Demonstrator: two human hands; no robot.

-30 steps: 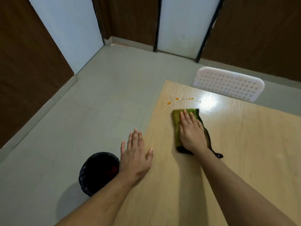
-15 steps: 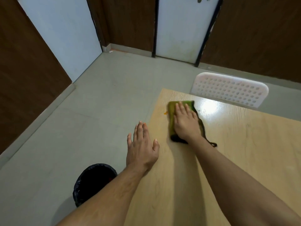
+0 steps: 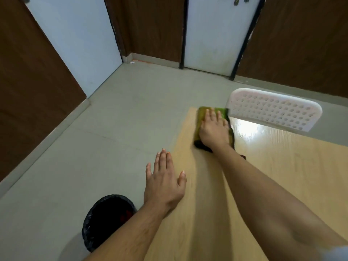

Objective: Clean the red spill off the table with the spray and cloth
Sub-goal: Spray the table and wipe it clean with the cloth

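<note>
Right hand: we are pressing our right hand (image 3: pixel 213 131) flat on the green cloth (image 3: pixel 202 117), fingers straight and close together, pointing toward the far edge of the counter.
Cloth: the folded green cloth is lying at the far left corner of the wooden counter (image 3: pixel 263 185), its far edge reaching the counter's rim; a dark part of it is showing beneath our wrist, and it is looking blurred.
Left hand: we are holding our left hand (image 3: pixel 163 182) open, fingers straight and thumb spread, over the left edge of the counter; we cannot tell whether it is touching the wood.
Spill: we are seeing no red marks on the bare wood around the cloth.
Chair: a white perforated plastic chair back (image 3: pixel 275 110) is standing just beyond the far edge of the counter, near the cloth.
Bin: a bin with a black liner (image 3: pixel 109 219) is sitting on the grey floor (image 3: pixel 94 147), beside the counter's left edge and below our left forearm.
</note>
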